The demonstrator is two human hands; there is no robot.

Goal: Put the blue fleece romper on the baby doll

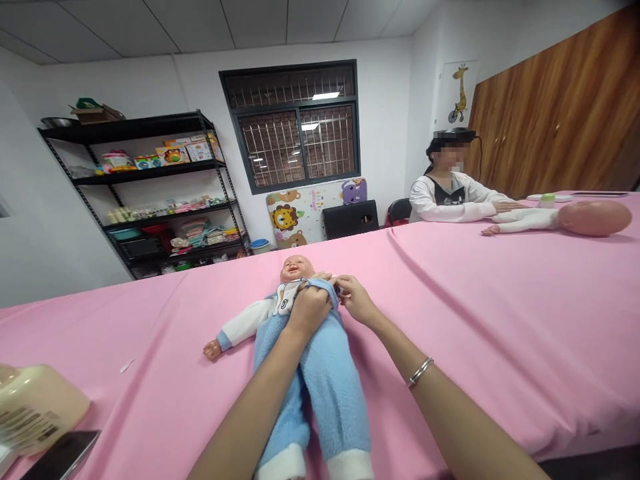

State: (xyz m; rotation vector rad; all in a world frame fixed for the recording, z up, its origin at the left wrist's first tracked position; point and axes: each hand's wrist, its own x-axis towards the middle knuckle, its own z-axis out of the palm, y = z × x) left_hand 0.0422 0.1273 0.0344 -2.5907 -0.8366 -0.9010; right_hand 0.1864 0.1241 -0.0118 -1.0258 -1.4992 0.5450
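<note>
On a pink-covered table lies a baby doll (297, 268) on its back, in a fuzzy light-blue and white outfit (327, 373). One sleeve, white with a blue cuff, covers the doll's arm on the picture's left, and its small hand sticks out. My left hand (311, 308) is closed on the blue cloth at the chest, on the picture's right side. Beside it, my right hand (354, 299) pinches at the edge of that same blue cloth, where the doll's other arm is mostly hidden. A silver bangle circles my right wrist.
Across the pink table (450, 320), a person (450, 180) sits with hands at a second doll (595, 219). A cream bottle (40, 407) and a dark phone (63, 457) lie at the near left. Behind stands a black shelf (150, 172) with boxes and folded cloths.
</note>
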